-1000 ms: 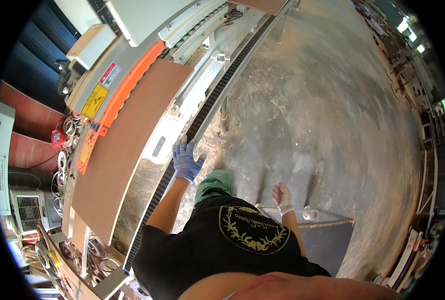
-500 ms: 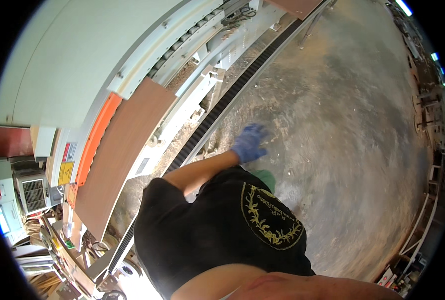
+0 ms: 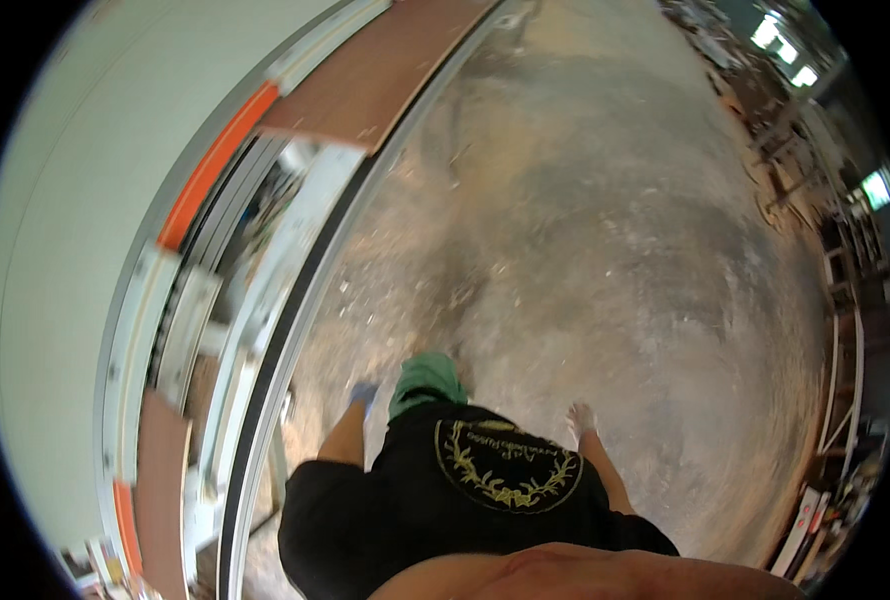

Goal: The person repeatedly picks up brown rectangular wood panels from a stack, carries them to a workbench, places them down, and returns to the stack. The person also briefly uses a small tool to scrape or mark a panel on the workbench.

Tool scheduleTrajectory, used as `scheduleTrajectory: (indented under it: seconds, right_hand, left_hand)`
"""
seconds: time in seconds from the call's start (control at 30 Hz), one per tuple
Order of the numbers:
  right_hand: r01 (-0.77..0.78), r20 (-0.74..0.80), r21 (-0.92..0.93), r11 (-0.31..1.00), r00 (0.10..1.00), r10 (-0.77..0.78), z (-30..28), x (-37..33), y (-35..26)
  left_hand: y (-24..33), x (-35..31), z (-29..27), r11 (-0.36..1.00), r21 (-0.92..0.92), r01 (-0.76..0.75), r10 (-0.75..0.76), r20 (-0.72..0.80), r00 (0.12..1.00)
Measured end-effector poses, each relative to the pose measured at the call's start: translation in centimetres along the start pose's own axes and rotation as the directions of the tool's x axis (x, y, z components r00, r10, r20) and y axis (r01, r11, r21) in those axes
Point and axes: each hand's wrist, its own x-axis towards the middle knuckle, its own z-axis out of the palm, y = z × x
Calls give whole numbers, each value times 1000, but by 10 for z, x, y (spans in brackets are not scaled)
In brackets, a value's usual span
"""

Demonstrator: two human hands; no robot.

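My left hand (image 3: pixel 363 391), in a blue glove, hangs low beside my body, close to the black-topped rail of a long machine (image 3: pixel 283 335). It is small and blurred, and its fingers cannot be made out. On the other side my right hand (image 3: pixel 580 417) hangs over the floor, pale, with its fingers apart and nothing in them. Neither hand touches the brown panels. One brown panel (image 3: pixel 375 70) lies along the machine at the far end, its edge over the rail. Another brown panel (image 3: pixel 162 480) sits in the machine at the near left.
The machine's pale green housing (image 3: pixel 75 230) fills the left side, with orange guard strips (image 3: pixel 215 165) along its edge. Grey, dusty concrete floor (image 3: pixel 585 230) stretches ahead and right. Racks and metal frames (image 3: pixel 840 330) line the far right.
The view has shifted along the machine. My left hand, earlier held out over the floor, is now down by my side. My right hand has come into view.
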Motion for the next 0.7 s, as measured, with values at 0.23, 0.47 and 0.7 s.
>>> scheduleTrajectory:
  seconds: [0.23,0.47,0.7]
  right_hand:
    - [382,326,190,905,845,-425,146,196,-277]
    - [330,238,-766,552,943,-234,48,330,-236]
    - [-142,-50,-672,726,988,147,-14,371,-424]
  left_hand:
    - [109,85,4,889,413,197,-330,282,901]
    - [451,345,59,945,319,-72,-61,388,920]
    - [922,559,151,863,150,-483,467,129,875]
